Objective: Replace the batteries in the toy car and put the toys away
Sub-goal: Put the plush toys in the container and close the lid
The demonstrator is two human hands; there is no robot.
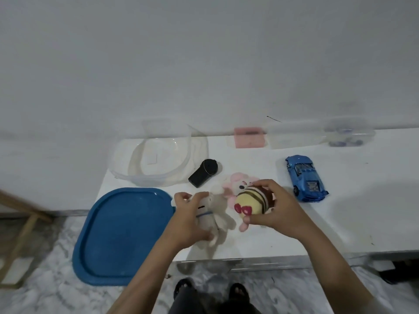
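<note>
Toys: left hand (pixel 189 219) grips the white plush (pixel 217 217), right hand (pixel 275 206) the bee plush (pixel 251 201); no writing legible.

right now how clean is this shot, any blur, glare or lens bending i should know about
Head view: soft, dim, even light with faint shadows; no hard glare on the white table. Wide-angle bending curves the table's far edge. The clear container and the things along the wall are hazy and hard to read, the blue toy car fairly crisp. The left hand and right hand are slightly smeared.
</note>
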